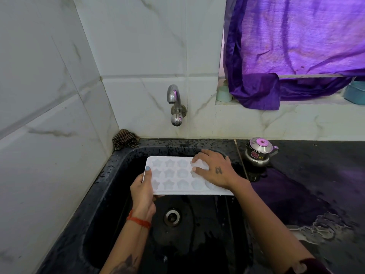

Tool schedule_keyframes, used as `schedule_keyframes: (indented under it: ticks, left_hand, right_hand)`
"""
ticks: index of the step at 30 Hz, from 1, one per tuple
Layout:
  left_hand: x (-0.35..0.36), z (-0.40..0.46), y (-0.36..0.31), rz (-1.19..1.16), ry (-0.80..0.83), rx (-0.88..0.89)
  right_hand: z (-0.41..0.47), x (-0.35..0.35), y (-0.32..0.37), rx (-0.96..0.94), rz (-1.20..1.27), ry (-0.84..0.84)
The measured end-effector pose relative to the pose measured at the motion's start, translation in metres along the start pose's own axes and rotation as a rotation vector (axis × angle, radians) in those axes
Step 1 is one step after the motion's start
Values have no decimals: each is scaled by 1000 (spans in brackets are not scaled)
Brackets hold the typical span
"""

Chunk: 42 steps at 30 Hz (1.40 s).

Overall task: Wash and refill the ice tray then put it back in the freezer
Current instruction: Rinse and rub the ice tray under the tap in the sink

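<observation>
A: Start at the left. What's there?

B: Tiled wall, then a patterned rag (126, 139) bunched in the corner of the black sink (110, 186). The left hand (142, 191) pinches the left short edge of the tray (173, 175), thumb on top and fingers underneath.

A: And the tray itself?

B: White, held roughly level over the basin, above the drain (172, 216) and just forward of the tap (174, 103). Its star-shaped cups run in three rows. I can't tell whether they hold any water; they look pale and empty to me.

A: The right hand?

B: The right hand (214, 172) lies over the tray's right end, fingers bent down onto the cups there. It seems to be rubbing or pressing them rather than gripping anything.

A: So how far along is this?

B: Early, I'd say. No water runs from the tap, yet the sink rim and counter (308, 194) are wet, with a puddle at the right. I judge this to be the washing stage. Rinsing, refilling and the trip to the freezer all remain.

A: Anything further right?

B: A small steel pot (258, 152) on the counter, and a purple curtain (296, 46) over the sill.
</observation>
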<state>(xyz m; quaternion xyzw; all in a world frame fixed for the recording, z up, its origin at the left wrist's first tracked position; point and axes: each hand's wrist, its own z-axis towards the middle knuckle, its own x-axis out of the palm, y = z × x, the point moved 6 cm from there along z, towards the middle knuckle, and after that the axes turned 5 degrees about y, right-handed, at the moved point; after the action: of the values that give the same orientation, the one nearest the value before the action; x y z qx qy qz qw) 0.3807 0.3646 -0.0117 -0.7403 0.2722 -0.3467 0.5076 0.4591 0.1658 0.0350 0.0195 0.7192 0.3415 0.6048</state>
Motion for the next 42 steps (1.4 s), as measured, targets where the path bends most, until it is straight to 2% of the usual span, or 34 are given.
schedule_keyframes:
  ticks: [4, 9, 14, 42]
  left_hand:
    - [2, 1, 1, 6, 3, -4]
    - [5, 0, 1, -13, 28, -16]
    - [4, 0, -3, -6, 20, -13]
    - [7, -4, -4, -3, 44, -16]
  right_hand:
    - [0, 1, 15, -52, -16, -35]
    - [4, 16, 18, 13, -68, 104]
    - [3, 17, 18, -7, -70, 127]
    - [4, 25, 16, 28, -120, 126]
